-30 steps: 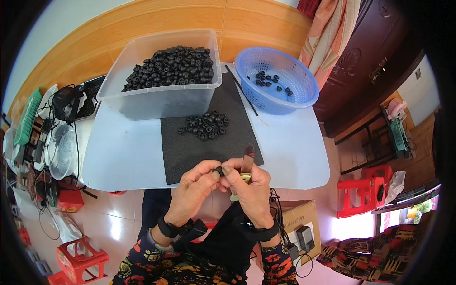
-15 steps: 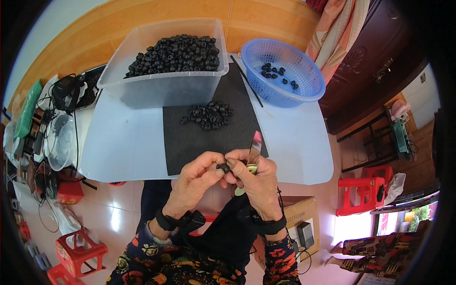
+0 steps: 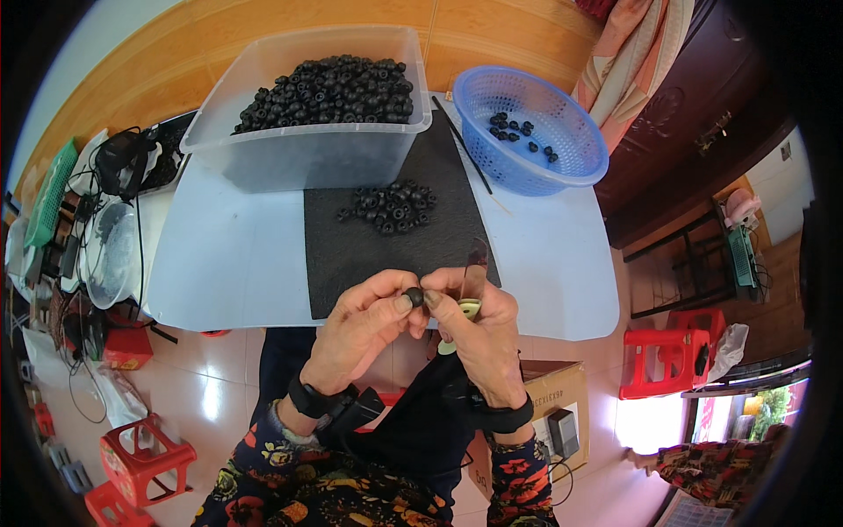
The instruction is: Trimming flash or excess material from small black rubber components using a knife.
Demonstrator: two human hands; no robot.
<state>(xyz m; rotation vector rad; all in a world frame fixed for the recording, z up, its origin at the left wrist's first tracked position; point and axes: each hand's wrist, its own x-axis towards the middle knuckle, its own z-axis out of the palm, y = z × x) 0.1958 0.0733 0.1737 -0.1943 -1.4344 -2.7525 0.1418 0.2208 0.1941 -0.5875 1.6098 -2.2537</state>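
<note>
My left hand pinches a small round black part between thumb and fingers, just past the table's near edge. Against the part's right side rest the thumb and fingertips of my right hand. The same right hand has a small knife with a pale green handle tucked in its grip, blade pointing up and away. Beyond my hands, a loose pile of like black parts lies on a dark grey mat. Many more fill a clear plastic bin at the back left.
A blue basket at the back right holds several black parts. Beside it lies a thin black stick. The pale blue table has a cardboard box below its right side. Red stools stand around; a person's patterned sleeve shows lower right.
The black part has turned slightly between my fingertips, and the knife blade has lost its pink reflection. At the lower right, the other person's patterned clothing and hand have shifted.
</note>
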